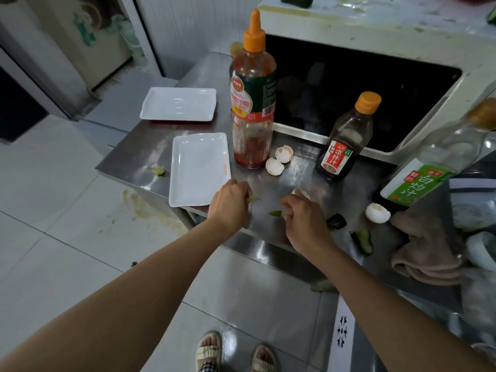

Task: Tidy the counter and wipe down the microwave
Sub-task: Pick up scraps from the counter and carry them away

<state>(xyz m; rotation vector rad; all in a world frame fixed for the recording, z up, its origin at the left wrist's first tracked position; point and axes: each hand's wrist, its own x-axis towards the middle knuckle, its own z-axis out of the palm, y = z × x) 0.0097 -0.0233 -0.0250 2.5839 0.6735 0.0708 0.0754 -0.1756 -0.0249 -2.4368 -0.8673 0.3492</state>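
The steel counter [139, 154] carries two white plates [198, 169] (one at 10 o'clock [178, 103]), three sauce bottles [252, 103], eggshells [279, 161], cucumber scraps [362, 241], a cloth [426, 253] at 3, the microwave [375, 49] at 1.

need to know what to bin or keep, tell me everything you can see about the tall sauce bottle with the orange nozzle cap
The tall sauce bottle is clear plastic with an orange pointed nozzle cap and a red, green and white label printed in Chinese. It stands upright on the steel counter, just in front of the microwave's left corner. It is nearly empty: red sauce sits at the bottom and smears the inner walls. A white rectangular plate lies close to its left; broken eggshells lie by its base on the right.
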